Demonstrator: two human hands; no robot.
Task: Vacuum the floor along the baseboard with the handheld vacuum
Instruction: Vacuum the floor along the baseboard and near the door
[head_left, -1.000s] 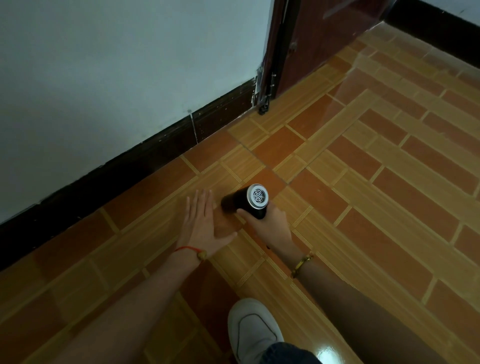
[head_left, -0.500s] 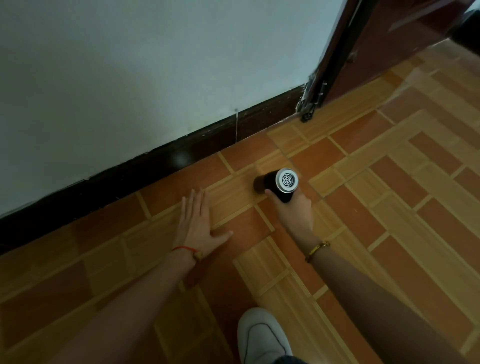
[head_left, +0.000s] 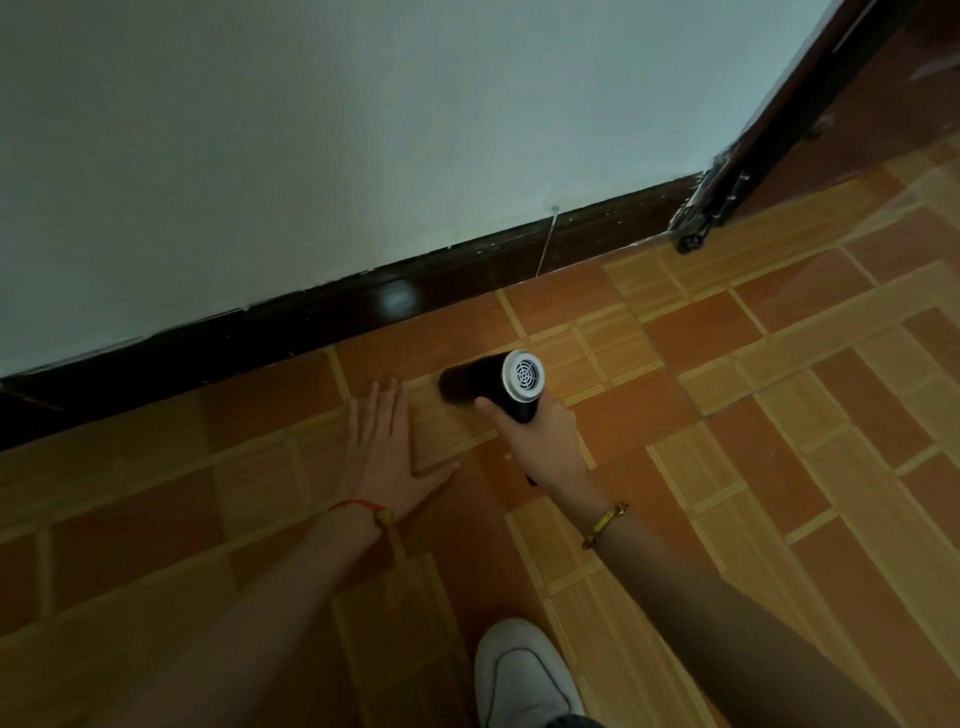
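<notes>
A black handheld vacuum (head_left: 480, 383) with a silver vented rear end lies low over the tiled floor (head_left: 727, 441), its nozzle end pointing left toward the dark baseboard (head_left: 363, 312). My right hand (head_left: 540, 441) is shut around its handle from below. Just left of the vacuum, my left hand (head_left: 387, 452) rests flat on the tiles with fingers spread, holding nothing. The nozzle tip is dark and hard to make out.
A white wall (head_left: 363, 130) rises above the baseboard. At the upper right stands a dark brown door (head_left: 883, 93) with a metal fitting (head_left: 696, 228) at its foot. My white shoe (head_left: 524, 675) is planted at the bottom centre.
The vacuum and my right hand have come closer to the baseboard. The view has shifted, so the door sits farther right. My left hand stays flat on the floor.
</notes>
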